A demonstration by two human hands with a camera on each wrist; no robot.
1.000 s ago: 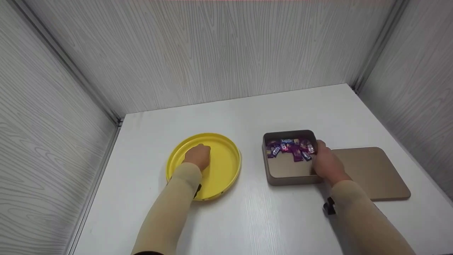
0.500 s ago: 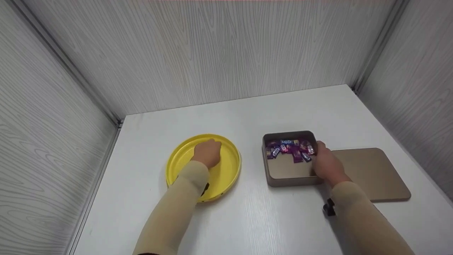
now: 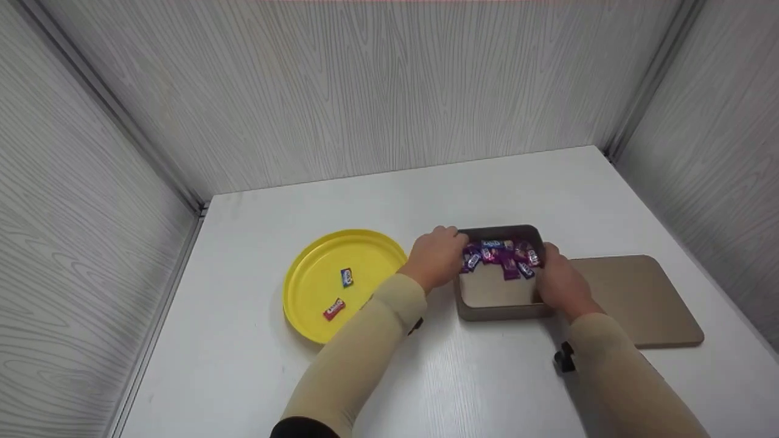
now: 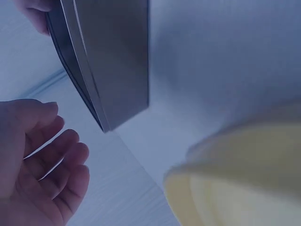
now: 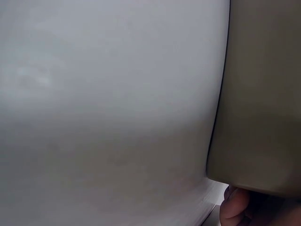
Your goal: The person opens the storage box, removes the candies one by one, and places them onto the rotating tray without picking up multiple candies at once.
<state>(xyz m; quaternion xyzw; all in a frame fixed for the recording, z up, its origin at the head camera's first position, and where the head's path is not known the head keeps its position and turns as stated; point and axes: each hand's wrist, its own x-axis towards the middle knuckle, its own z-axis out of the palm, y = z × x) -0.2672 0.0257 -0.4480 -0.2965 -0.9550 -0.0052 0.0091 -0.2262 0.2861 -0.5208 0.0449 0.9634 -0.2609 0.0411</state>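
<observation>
My right hand (image 3: 566, 281) grips the right wall of a square brown metal tin (image 3: 506, 311). Several wrapped candies (image 3: 510, 267) in purple, blue and pink lie toward the tin's far side. By the tin's left rim is my left hand (image 3: 433, 258). In the left wrist view that hand (image 4: 47, 165) has loosely bent fingers, holds nothing, and is apart from the tin wall (image 4: 113, 61). A round yellow plate (image 3: 304, 280) stands to the left, bearing a blue-wrapped candy (image 3: 347, 277) and a red-wrapped candy (image 3: 334, 309). My left forearm hides the plate's near right part.
A flat brown lid (image 3: 645, 301) lies on the white table (image 3: 438, 389) to the right of the tin, partly behind my right hand. Pale wood-grain panels (image 3: 377, 91) close in the back and both sides.
My left hand has moved right from over the yellow plate to the tin's left rim, uncovering two candies on the plate. The right hand stays on the tin.
</observation>
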